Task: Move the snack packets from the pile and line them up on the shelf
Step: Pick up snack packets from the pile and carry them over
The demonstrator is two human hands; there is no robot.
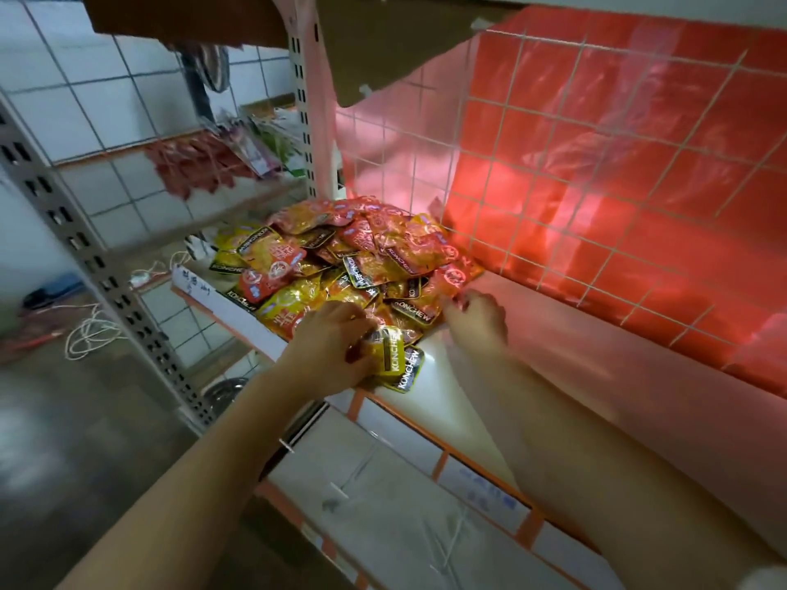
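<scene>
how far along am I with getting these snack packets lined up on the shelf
Barely started. Done: no lined-up row shows; the bare shelf right of the pile holds no packets. In hand: your left hand grips a few yellow packets at the pile's near edge, and your right hand touches the pile's right side. Left: nearly everything, as the pile remains a large heap.

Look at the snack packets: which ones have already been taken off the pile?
The few yellow packets gripped in the left hand, at the pile's near edge. The rest lie heaped; the right hand only touches the pile's edge.
</scene>
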